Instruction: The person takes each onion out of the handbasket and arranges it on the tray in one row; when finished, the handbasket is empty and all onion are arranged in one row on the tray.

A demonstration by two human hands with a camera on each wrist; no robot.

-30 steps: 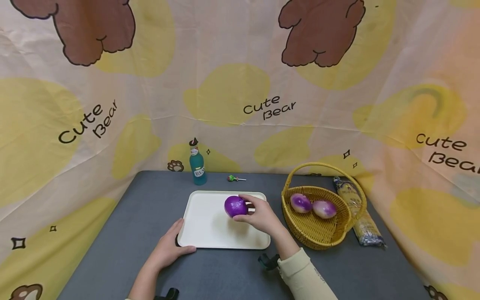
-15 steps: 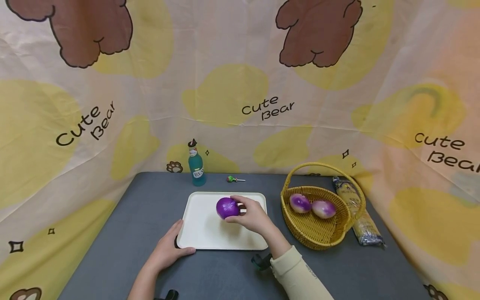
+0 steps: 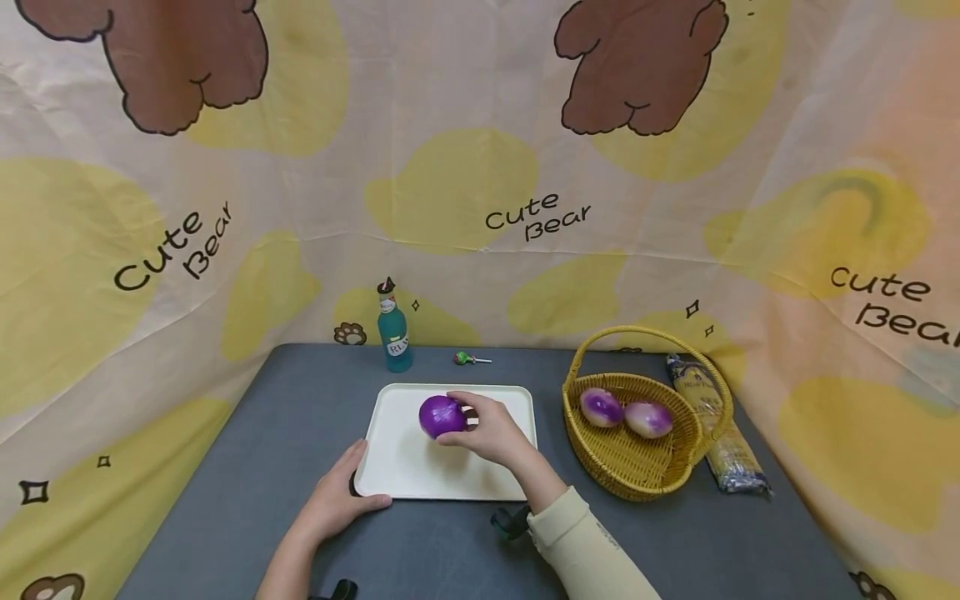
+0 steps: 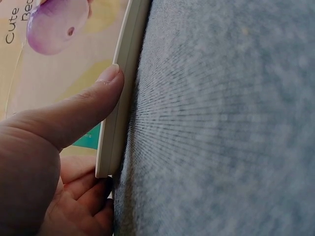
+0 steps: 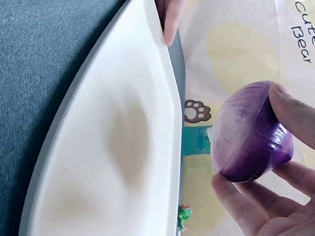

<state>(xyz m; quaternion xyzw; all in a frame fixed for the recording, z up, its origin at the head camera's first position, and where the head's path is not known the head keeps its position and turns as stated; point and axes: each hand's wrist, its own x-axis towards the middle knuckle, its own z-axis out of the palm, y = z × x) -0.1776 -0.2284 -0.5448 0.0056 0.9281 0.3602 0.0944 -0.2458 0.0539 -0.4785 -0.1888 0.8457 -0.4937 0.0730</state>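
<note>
My right hand (image 3: 487, 429) grips a purple onion (image 3: 441, 417) between thumb and fingers, raised over the white tray (image 3: 405, 475). In the right wrist view the onion (image 5: 251, 132) shows a pale patch on one side, and its shadow falls on the tray below. At the tray's near left corner, my left hand (image 3: 336, 493) holds the edge, thumb along the front rim and fingers by the left side. Close up in the left wrist view, the thumb (image 4: 93, 101) lies against the tray rim (image 4: 112, 132), with the other fingers bent behind the corner.
A yellow wicker basket (image 3: 637, 487) with two purple-white onions (image 3: 602, 407) stands right of the tray. Beside it lies a clear-and-blue packet (image 3: 723, 442). Behind the tray are a teal bottle (image 3: 395, 337) and a lollipop (image 3: 463, 358). A printed cloth (image 3: 435, 192) hangs at the back.
My right hand has carried the onion leftward over the tray, from its right half to about its middle. My left hand has stayed at the tray's corner.
</note>
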